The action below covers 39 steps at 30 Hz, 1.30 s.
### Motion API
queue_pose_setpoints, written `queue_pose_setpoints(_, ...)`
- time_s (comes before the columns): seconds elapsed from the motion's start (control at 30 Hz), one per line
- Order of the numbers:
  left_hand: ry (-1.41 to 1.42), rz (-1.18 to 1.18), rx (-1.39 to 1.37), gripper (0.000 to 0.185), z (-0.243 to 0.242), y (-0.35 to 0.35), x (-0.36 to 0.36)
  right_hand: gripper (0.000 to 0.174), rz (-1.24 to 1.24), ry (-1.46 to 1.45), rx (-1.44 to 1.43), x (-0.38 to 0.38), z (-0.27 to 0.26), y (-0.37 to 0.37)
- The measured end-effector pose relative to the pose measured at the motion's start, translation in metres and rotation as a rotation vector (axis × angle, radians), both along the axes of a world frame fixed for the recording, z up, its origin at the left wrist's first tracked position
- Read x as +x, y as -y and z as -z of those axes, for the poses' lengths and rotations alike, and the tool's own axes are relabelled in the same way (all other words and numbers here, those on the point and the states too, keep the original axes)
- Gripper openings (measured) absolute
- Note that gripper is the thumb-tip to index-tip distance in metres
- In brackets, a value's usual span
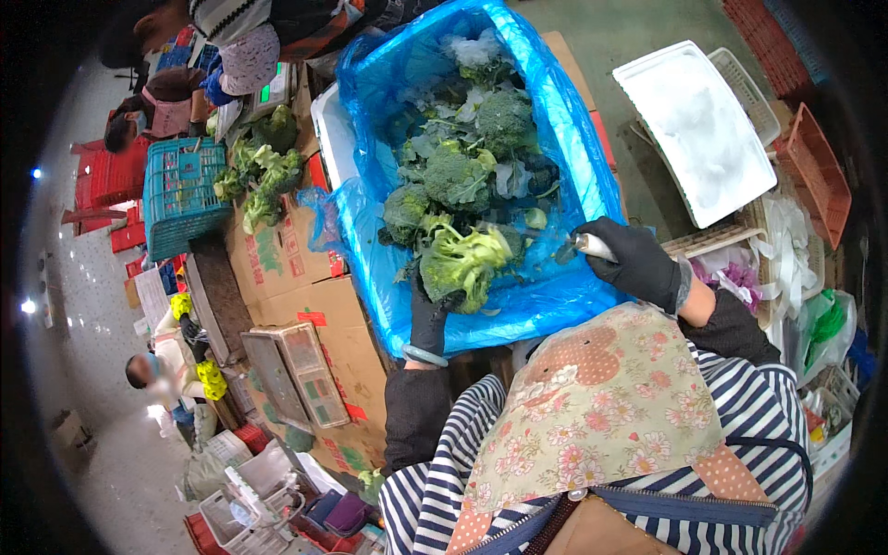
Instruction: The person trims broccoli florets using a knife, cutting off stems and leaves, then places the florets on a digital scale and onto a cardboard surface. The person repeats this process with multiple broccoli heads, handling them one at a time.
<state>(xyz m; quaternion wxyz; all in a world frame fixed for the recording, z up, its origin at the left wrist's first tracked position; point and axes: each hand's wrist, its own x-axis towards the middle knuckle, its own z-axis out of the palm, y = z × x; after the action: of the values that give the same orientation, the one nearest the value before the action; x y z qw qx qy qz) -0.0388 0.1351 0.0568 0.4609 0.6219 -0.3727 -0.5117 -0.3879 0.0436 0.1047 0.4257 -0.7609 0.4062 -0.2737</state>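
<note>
My left hand (pixel 431 312), in a black glove, holds a head of broccoli (pixel 463 263) with its cut stem side turned up, over the near part of a crate lined with blue plastic film (pixel 479 336). My right hand (pixel 628 260), gloved in black too, is closed round the pale handle of a knife (pixel 593 247). The blade points left towards the broccoli and is blurred; whether it touches the broccoli I cannot tell. More broccoli heads (pixel 454 173) with leaves lie in the lined crate beyond my hands, with what looks like ice at the far end.
Cut broccoli (pixel 260 180) lies on cardboard (pixel 277 257) left of the crate, beside a teal plastic basket (pixel 182 198) and a scale (pixel 274 90). A white foam box (pixel 701 139) stands at the right. Co-workers are at the upper left and far left.
</note>
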Motion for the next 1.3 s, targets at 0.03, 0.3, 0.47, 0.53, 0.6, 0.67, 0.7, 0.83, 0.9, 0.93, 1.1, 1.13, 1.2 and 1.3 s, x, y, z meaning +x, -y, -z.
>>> queue_pose_setpoints(0.03,0.069,0.030,-0.017,0.082,-0.004,0.000,-0.003,0.029,-0.082,-0.043,-0.047,0.002,-0.003,0.005)
queue_pose_setpoints(0.3,0.192,0.067,-0.144,0.103,-0.039,-0.010,-0.026,0.021,-0.413,-0.328,-0.396,0.022,-0.025,0.047)
queue_pose_setpoints(0.47,-0.006,-0.032,-0.116,0.108,-0.034,-0.022,-0.017,0.024,-0.417,-0.493,-0.472,0.033,-0.025,0.050)
queue_pose_setpoints(0.53,-0.076,-0.052,-0.095,0.108,-0.040,-0.024,-0.018,0.023,-0.385,-0.441,-0.521,0.031,-0.014,0.053)
queue_pose_setpoints(0.6,-0.013,-0.041,-0.120,0.107,-0.036,-0.027,-0.014,0.020,-0.331,-0.315,-0.534,0.023,-0.009,0.059)
queue_pose_setpoints(0.67,-0.038,-0.025,-0.151,0.107,-0.050,-0.024,-0.019,0.019,-0.270,-0.414,-0.431,0.000,-0.001,0.072)
queue_pose_setpoints(0.7,-0.054,-0.019,-0.165,0.106,-0.054,-0.024,-0.022,0.018,-0.242,-0.466,-0.378,-0.004,-0.004,0.075)
queue_pose_setpoints(0.83,0.061,-0.037,-0.192,0.103,-0.041,-0.029,-0.016,0.022,-0.206,-0.270,-0.414,0.000,-0.020,0.059)
queue_pose_setpoints(0.9,0.160,0.008,-0.221,0.103,-0.036,-0.016,-0.017,0.020,-0.294,-0.247,-0.424,0.017,-0.031,0.048)
queue_pose_setpoints(0.93,0.052,-0.002,-0.251,0.103,-0.040,-0.012,-0.022,0.019,-0.310,-0.291,-0.418,0.022,-0.029,0.049)
queue_pose_setpoints(1.1,-0.021,-0.043,-0.216,0.101,-0.058,-0.020,-0.020,0.019,-0.214,-0.480,-0.354,-0.006,0.002,0.072)
queue_pose_setpoints(1.13,-0.044,-0.050,-0.186,0.100,-0.056,-0.020,-0.017,0.018,-0.202,-0.438,-0.362,-0.004,-0.008,0.065)
queue_pose_setpoints(1.2,0.064,-0.082,-0.127,0.096,-0.050,-0.021,-0.012,0.019,-0.270,-0.342,-0.393,0.007,-0.031,0.055)
queue_pose_setpoints(1.3,0.104,-0.102,-0.201,0.097,-0.042,-0.020,-0.013,0.018,-0.387,-0.351,-0.496,0.023,-0.044,0.050)
